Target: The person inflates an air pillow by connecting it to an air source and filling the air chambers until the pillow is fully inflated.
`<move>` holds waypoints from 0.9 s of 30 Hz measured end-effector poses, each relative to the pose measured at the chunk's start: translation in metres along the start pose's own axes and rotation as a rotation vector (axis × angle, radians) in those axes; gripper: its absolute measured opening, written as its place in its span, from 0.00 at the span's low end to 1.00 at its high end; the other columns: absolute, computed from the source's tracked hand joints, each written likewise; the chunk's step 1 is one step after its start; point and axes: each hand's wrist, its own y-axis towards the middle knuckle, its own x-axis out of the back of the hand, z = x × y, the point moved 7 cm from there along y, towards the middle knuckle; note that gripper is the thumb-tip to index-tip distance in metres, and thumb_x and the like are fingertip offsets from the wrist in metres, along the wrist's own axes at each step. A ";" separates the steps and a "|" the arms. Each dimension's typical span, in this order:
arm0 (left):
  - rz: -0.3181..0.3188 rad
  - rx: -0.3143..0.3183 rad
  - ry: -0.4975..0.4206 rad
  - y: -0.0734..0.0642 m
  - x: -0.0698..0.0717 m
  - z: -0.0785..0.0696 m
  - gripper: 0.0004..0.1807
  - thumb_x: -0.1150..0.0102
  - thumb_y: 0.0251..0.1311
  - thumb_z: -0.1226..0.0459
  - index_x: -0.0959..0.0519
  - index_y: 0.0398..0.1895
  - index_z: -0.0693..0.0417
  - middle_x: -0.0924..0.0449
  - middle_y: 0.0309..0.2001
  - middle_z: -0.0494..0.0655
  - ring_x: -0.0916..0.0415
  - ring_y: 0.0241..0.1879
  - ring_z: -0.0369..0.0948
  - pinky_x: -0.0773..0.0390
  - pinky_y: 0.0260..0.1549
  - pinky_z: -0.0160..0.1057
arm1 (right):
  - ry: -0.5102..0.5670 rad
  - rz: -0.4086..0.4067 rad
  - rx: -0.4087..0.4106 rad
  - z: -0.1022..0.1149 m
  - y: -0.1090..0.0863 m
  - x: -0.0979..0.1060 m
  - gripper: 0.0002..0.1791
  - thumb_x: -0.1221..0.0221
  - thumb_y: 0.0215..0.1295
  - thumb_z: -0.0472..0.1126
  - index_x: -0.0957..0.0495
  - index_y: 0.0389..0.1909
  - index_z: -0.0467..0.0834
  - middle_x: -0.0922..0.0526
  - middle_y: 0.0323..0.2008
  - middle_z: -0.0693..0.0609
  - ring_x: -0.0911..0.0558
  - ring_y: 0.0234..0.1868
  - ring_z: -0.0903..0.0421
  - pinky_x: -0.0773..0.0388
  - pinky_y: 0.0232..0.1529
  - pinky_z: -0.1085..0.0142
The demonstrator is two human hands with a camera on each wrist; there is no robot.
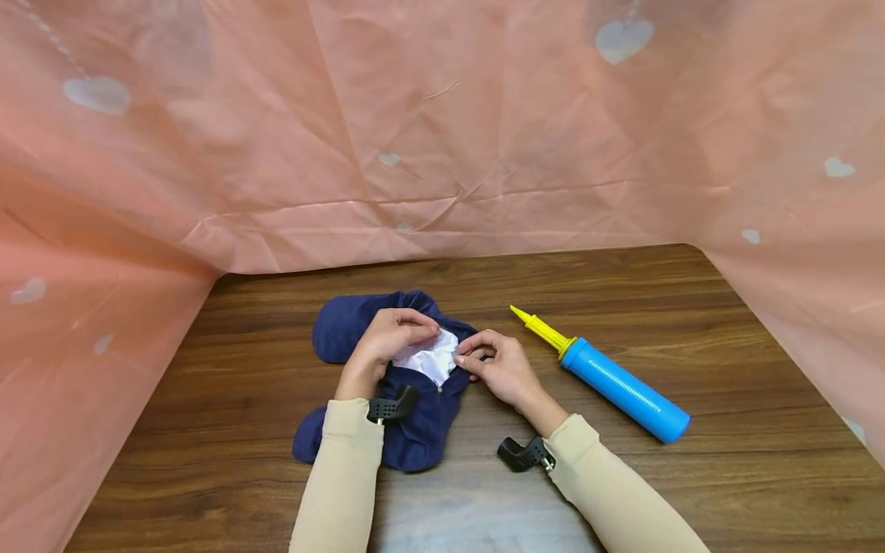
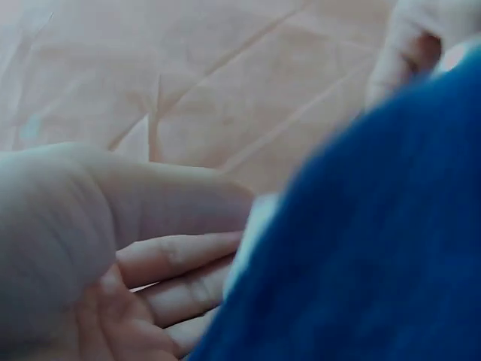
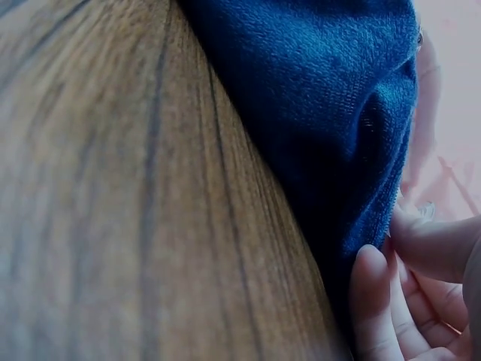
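Observation:
A navy plush U-shaped neck pillow lies on the table, its two rounded arms pointing left. Its zipped opening is spread, showing a crinkled white inner liner. From the left, my left hand reaches over the opening, thumb and fingers pinching at the white liner; the navy fabric hides its fingertips in the left wrist view. On the right side, my right hand pinches the edge of the opening between thumb and fingers. A small clear piece shows beside the right thumb in the right wrist view.
A blue hand pump with a yellow nozzle lies on the wooden table to the right of the pillow. Pink curtains with white hearts hang round the back and sides.

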 end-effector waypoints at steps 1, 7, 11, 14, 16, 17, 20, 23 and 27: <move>0.012 0.010 -0.011 0.002 0.001 0.003 0.10 0.29 0.65 0.67 0.10 0.47 0.63 0.08 0.41 0.49 0.12 0.42 0.38 0.17 0.45 0.33 | 0.000 0.000 0.002 0.000 0.000 0.000 0.11 0.27 0.66 0.34 0.14 0.44 0.33 0.10 0.38 0.40 0.16 0.26 0.62 0.15 0.32 0.69; 0.085 0.078 0.010 0.006 0.003 0.007 0.14 0.31 0.70 0.62 0.11 0.49 0.65 0.07 0.42 0.51 0.10 0.42 0.38 0.17 0.46 0.33 | 0.012 0.004 -0.011 0.000 0.000 -0.001 0.12 0.28 0.67 0.34 0.15 0.46 0.32 0.10 0.38 0.39 0.16 0.27 0.62 0.14 0.32 0.68; 0.105 0.089 0.062 0.008 0.000 0.001 0.16 0.32 0.71 0.60 0.10 0.48 0.67 0.06 0.42 0.53 0.10 0.42 0.40 0.14 0.49 0.36 | 0.014 -0.001 -0.015 0.000 0.000 -0.001 0.11 0.28 0.66 0.33 0.15 0.45 0.32 0.10 0.39 0.39 0.16 0.28 0.62 0.14 0.32 0.68; 0.116 0.084 0.138 0.009 -0.001 0.002 0.17 0.30 0.70 0.56 0.08 0.46 0.62 0.06 0.42 0.51 0.12 0.42 0.37 0.17 0.46 0.34 | 0.010 0.000 -0.014 0.001 0.001 -0.002 0.11 0.27 0.66 0.33 0.15 0.45 0.32 0.10 0.39 0.39 0.16 0.28 0.62 0.14 0.32 0.69; 0.132 0.074 0.175 0.009 0.000 0.004 0.15 0.28 0.68 0.54 0.07 0.44 0.58 0.07 0.34 0.43 0.17 0.33 0.33 0.24 0.34 0.31 | 0.006 0.001 -0.009 0.001 0.002 -0.002 0.11 0.28 0.66 0.34 0.15 0.45 0.32 0.10 0.39 0.39 0.16 0.28 0.62 0.14 0.32 0.68; 0.142 0.063 0.187 0.008 0.000 0.005 0.15 0.27 0.66 0.54 0.06 0.43 0.56 0.09 0.31 0.40 0.21 0.30 0.32 0.28 0.30 0.30 | 0.004 0.001 -0.010 0.002 0.002 -0.002 0.11 0.28 0.66 0.34 0.15 0.45 0.32 0.10 0.39 0.40 0.16 0.28 0.61 0.14 0.32 0.68; 0.189 0.022 0.183 0.008 0.000 0.008 0.11 0.22 0.61 0.55 0.06 0.40 0.52 0.12 0.29 0.34 0.28 0.28 0.32 0.35 0.27 0.30 | 0.000 0.002 -0.021 0.001 0.003 -0.001 0.10 0.28 0.66 0.34 0.14 0.44 0.33 0.10 0.39 0.41 0.16 0.28 0.62 0.14 0.33 0.68; 0.243 -0.027 0.184 0.006 -0.004 0.009 0.11 0.20 0.58 0.58 0.06 0.41 0.52 0.09 0.37 0.37 0.23 0.35 0.34 0.30 0.34 0.31 | -0.005 -0.001 -0.031 0.001 0.002 0.000 0.10 0.28 0.66 0.34 0.14 0.44 0.34 0.11 0.39 0.41 0.16 0.28 0.62 0.14 0.33 0.68; 0.270 -0.078 0.219 0.006 -0.010 0.007 0.11 0.19 0.57 0.61 0.06 0.41 0.53 0.08 0.43 0.43 0.20 0.40 0.37 0.25 0.40 0.34 | -0.004 -0.011 -0.033 0.000 0.002 0.001 0.10 0.28 0.66 0.33 0.14 0.44 0.33 0.11 0.40 0.40 0.16 0.27 0.61 0.14 0.32 0.67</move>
